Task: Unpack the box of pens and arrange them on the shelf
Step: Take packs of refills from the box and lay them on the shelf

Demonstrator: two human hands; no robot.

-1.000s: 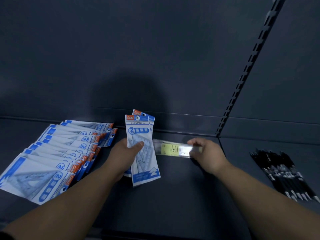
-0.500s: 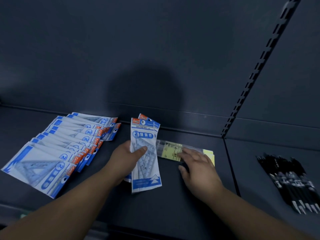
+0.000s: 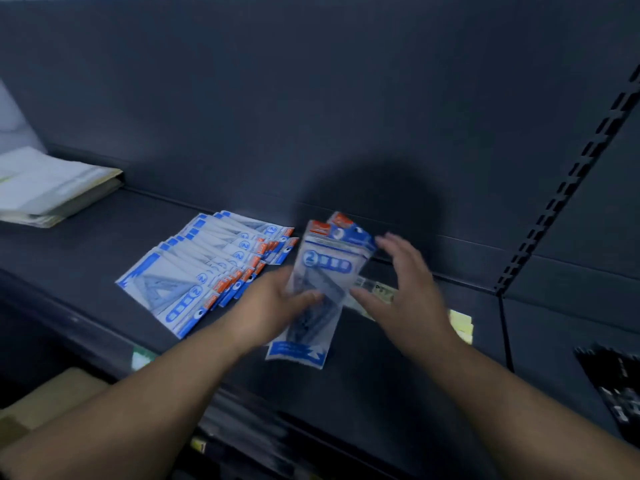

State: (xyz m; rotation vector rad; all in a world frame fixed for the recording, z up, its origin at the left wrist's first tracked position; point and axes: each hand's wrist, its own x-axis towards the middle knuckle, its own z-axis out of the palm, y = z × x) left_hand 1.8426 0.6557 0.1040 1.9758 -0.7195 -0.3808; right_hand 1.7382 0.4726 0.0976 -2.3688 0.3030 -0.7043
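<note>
My left hand [image 3: 277, 303] grips a small stack of blue-and-white ruler packs [image 3: 325, 271], thumb across the front, held tilted above the dark shelf [image 3: 104, 251]. My right hand [image 3: 405, 292] hovers beside the stack's right edge with fingers spread and straight, holding nothing. Behind my right hand a clear flat pack with a yellow label [image 3: 381, 291] lies on the shelf, partly hidden. A row of black pens [image 3: 613, 386] lies on the neighbouring shelf section at the right edge.
A fanned row of the same blue-and-white packs [image 3: 207, 271] lies left of my hands. Stacked papers [image 3: 45, 188] sit at the far left. A slotted upright [image 3: 568, 181] divides the shelf sections. A cardboard box [image 3: 52, 396] shows below the shelf edge.
My right hand has left the clear labelled pack on the shelf and risen, fingers spread, toward the stack in my left hand. The view has swung left.
</note>
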